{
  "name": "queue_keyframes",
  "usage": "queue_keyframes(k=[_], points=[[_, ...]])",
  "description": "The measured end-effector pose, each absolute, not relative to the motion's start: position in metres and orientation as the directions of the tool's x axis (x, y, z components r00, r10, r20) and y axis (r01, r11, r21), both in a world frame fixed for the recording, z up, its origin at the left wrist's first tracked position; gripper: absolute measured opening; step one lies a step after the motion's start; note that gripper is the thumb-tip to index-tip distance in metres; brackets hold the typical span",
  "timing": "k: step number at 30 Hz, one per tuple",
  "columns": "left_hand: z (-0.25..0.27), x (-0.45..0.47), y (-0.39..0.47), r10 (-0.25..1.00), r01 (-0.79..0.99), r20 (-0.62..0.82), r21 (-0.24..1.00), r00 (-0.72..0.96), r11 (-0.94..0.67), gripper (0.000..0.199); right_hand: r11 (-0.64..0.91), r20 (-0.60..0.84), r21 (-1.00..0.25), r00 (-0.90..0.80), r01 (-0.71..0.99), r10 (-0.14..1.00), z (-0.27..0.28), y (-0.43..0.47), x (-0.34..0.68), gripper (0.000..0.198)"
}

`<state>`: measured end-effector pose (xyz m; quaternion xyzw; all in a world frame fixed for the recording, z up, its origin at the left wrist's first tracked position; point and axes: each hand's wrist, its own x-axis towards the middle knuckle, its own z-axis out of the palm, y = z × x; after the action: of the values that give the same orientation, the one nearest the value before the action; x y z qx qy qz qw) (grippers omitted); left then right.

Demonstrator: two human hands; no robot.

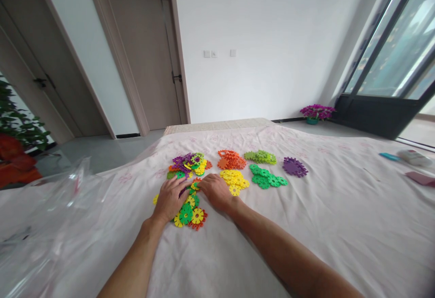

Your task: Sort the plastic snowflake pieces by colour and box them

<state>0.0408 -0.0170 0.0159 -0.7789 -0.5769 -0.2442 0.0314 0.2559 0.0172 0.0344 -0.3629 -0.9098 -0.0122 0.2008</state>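
Observation:
A mixed pile of notched plastic discs [186, 214] in yellow, green, orange and purple lies on the cloth in front of me. My left hand [171, 198] rests on the pile's left side, fingers stretched over the discs and thumb apart. At the right side, my right hand [215, 191] has its fingers bent together, tips against the discs; whatever they pinch is hidden. Beyond my hands is more of the mixed heap, with purple discs [185, 161] on top. Sorted by colour to the right are orange discs [231, 159], yellow discs [234, 180], light green discs [261, 156], green discs [267, 178] and purple discs [295, 167].
A pale flowered cloth [326, 225] covers the wide surface, with wrinkles throughout. Crumpled clear plastic [57, 216] lies at the left. Near the right edge are a white object [413, 157], a blue item [389, 156] and a pink item [420, 178].

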Motion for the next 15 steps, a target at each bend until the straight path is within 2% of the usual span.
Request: queue_keyframes(k=[5, 11, 15], points=[[0.016, 0.041, -0.018, 0.871, 0.908, 0.44, 0.234, 0.22, -0.348, 0.032, 0.685, 0.412, -0.149, -0.585, 0.713, 0.698, 0.035, 0.015, 0.258, 0.024], [0.014, 0.041, -0.017, 0.858, 0.892, 0.47, 0.268, 0.208, -0.363, 0.029, 0.606, 0.542, -0.337, -0.378, 0.721, 0.751, 0.035, 0.027, 0.27, 0.026], [0.009, 0.039, -0.014, 0.843, 0.882, 0.498, 0.28, 0.203, -0.379, 0.03, 0.466, 0.553, -0.429, -0.183, 0.773, 0.813, 0.047, 0.046, 0.297, 0.027]])
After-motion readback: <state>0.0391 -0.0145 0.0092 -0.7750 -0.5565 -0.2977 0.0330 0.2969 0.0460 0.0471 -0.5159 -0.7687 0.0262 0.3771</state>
